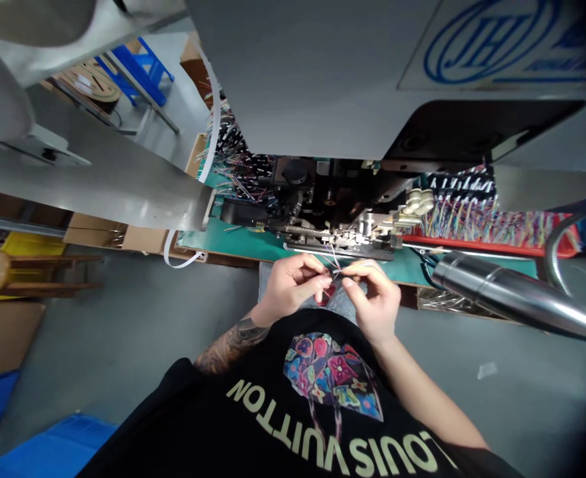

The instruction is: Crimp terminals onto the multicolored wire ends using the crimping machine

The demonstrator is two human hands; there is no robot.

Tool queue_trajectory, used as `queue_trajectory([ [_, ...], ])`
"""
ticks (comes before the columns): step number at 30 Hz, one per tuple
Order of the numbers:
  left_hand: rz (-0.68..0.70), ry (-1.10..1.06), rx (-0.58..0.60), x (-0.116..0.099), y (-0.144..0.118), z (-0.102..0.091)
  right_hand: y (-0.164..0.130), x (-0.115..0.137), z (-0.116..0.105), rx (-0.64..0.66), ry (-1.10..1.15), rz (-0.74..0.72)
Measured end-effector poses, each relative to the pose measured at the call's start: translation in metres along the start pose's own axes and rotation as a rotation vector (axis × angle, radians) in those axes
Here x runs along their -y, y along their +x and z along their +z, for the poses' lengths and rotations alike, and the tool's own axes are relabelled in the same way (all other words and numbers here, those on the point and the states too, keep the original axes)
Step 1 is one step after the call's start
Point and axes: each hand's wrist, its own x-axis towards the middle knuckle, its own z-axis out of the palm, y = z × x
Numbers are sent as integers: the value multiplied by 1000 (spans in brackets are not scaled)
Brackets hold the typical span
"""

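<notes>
Your left hand (288,285) has thumb and fingers drawn into a tight pinch, and your right hand (375,302) pinches just beside it; both grip the thin wires (333,255) between them. The wires sit near the front edge of the desk (243,245), close before the machine (317,86), which leaves little room ahead. To your right, a metal tube (502,285) juts past the desk edge; on your left, bare floor (173,305) gives your elbow space.

Qty: 1 L hand (291,287), 1 R hand (377,302), 1 gry mach (317,86), 1 red tray (472,246)
</notes>
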Motion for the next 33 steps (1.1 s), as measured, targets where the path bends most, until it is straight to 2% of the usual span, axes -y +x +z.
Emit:
queue_trajectory([
  [2, 89, 155, 6, -5, 2, 1, 6, 7, -3, 17, 32, 11],
  [6, 294, 484, -25, -7, 8, 4, 16, 16, 2, 103, 124, 148],
  [10, 455, 593, -90, -3, 14, 10, 21, 7, 15, 30, 191, 146],
  [12, 498, 638, -116, -1, 17, 12, 23, 1, 20, -7, 237, 190],
  [16, 543, 727, -171, 2, 21, 16, 30, -4, 26, -65, 320, 244],
  [21, 557, 741, -196, 5, 23, 17, 39, 1, 28, -46, 398, 276],
  [28, 536, 732, -240, 6, 23, 17, 39, 1, 30, -31, 395, 330],
  [33, 522, 703, -226, 7, 21, 14, 40, 2, 28, 28, 308, 241],
])
